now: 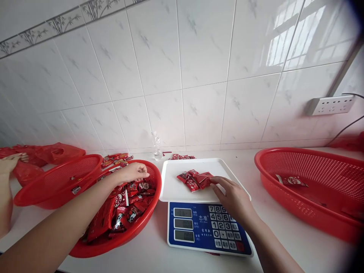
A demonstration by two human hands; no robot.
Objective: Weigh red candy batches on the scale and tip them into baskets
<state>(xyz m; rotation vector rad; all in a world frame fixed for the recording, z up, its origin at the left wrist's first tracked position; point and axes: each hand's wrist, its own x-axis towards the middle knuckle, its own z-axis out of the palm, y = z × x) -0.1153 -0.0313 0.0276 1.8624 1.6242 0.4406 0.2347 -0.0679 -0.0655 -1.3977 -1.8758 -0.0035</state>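
My left hand (135, 173) is closed over the far side of a red plastic basket (157, 204) heaped with small red packets (133, 206). Its fingers are curled in, and I cannot make out whether anything is between them. On the white tray (170, 193) of a blue digital scale (203, 227) lies a little pile of red snack packets (191, 182). My right hand (234, 195) reaches over the tray from the right, its thumb and fingertips closed at the edge of a red packet (203, 179) in that pile.
At right stands another red basket (273, 189) with a packet (292, 181) inside. A third basket (54, 203), red bags (59, 151) and another person's hand (15, 159) are at left. By the wall are a clear bottle (156, 146) and loose packets (182, 156); a socket strip (331, 105) hangs above.
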